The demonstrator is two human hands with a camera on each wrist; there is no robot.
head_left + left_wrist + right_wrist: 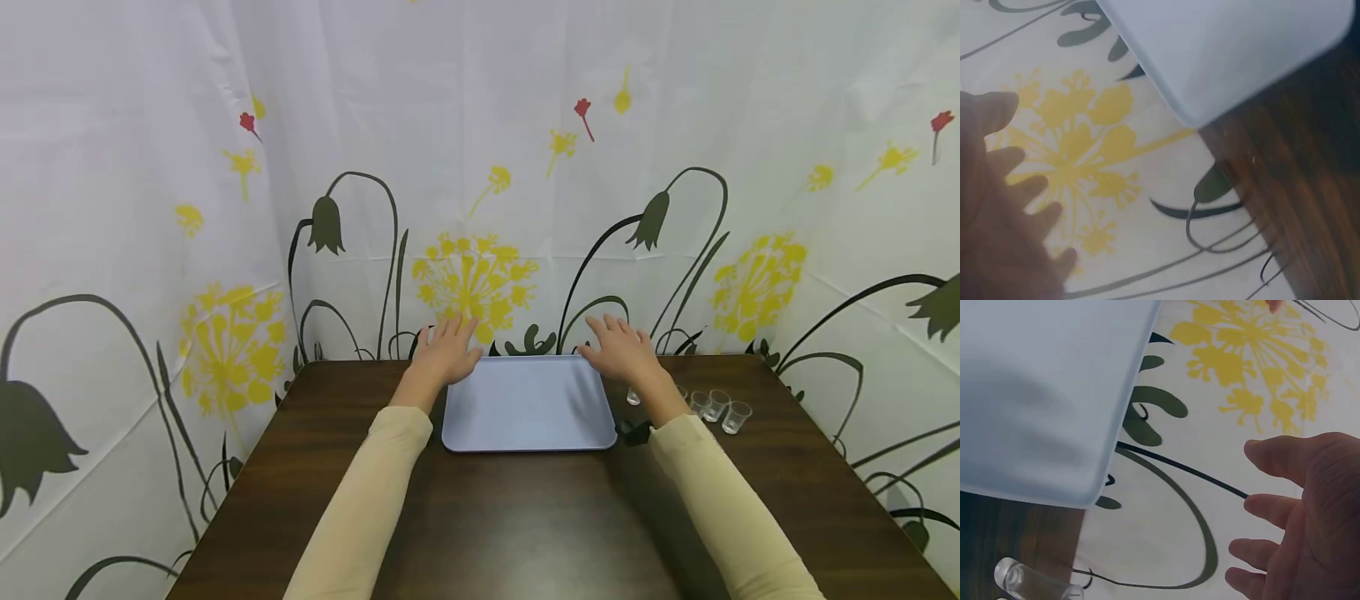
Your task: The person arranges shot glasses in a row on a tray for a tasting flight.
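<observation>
A pale blue-grey tray [528, 408] lies flat at the far edge of the dark wooden table. My left hand [447, 350] is over its far left corner, fingers spread and holding nothing. On the other side, my right hand [621, 350] hovers near the far right corner, also spread and bare. In the left wrist view the left hand [1004, 206] stands apart from the tray [1235, 50]. The right wrist view shows a gap between the right hand [1304, 519] and the tray [1041, 394].
Several small clear glasses [716, 405] stand on the table [525, 525] right of the tray, partly behind my right forearm. A dark object [633, 432] sits by the tray's near right corner. A white flower-patterned curtain [465, 125] hangs behind the table.
</observation>
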